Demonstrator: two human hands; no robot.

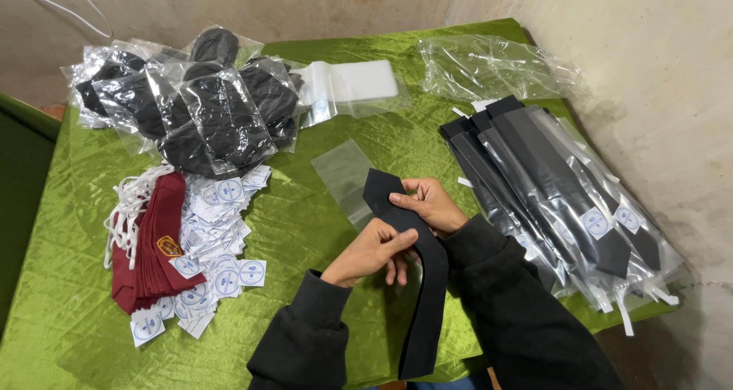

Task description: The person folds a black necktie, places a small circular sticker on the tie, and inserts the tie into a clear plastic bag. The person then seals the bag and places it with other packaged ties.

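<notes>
Maroon ties (149,245): one stack at the left of the green table (69,207), unbagged, white neck straps bunched on its far side; the layers are too tight to count.
Round-printed labels (217,264): a loose heap of small white tags beside and under the maroon stack, well over a dozen, no exact count possible.
Bagged dark pieces (202,107): a pile at the far left, each in a clear sleeve; roughly six to eight show, overlapping, so the number is a judgement.
Empty sleeve stack (347,84): one flat white-looking wad of unused clear bags, far centre.
Single clear sleeve (347,176): one, lying flat just beyond the hands, empty, its near edge under the tie's point.
Black tie (416,245): one, unbagged, at the near centre; its pointed end rests on the sleeve and its long tail hangs off the near table edge.
Left hand (370,252): fingers curled onto the tie's left edge, thumb on top, a light pinch.
Right hand (427,203): closed over the tie near its pointed end, fingers wrapped on the cloth.
Loose crumpled bag (496,65): one, far right.
Bagged black ties (565,199): a fanned pile at the right, about eight to ten, two showing round labels.
Progress, as judged: many ties already sleeved; this one is not yet in, and the maroon stack is untouched.
</notes>
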